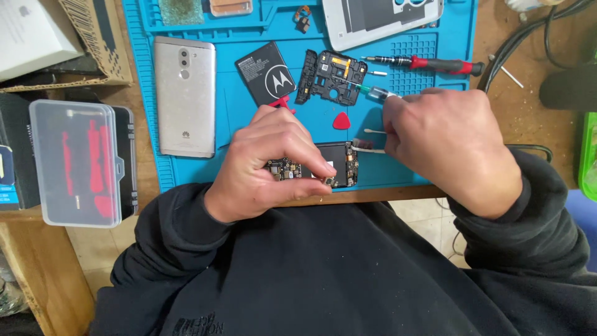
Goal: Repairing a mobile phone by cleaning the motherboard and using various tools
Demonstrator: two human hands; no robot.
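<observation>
left hand pinching phone board at counter edge, on mat — right hand gripping green-tipped tool. board prob light, stiff, fragile — holding by edges seems safest.

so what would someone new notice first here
Probably the two hands at the near edge of the blue work mat: the left hand pinches an opened phone's circuit board, and the right hand holds a thin green-tipped tool just above it. Behind them lie a silver phone face down on the left, a black battery and a red-handled screwdriver.
</observation>
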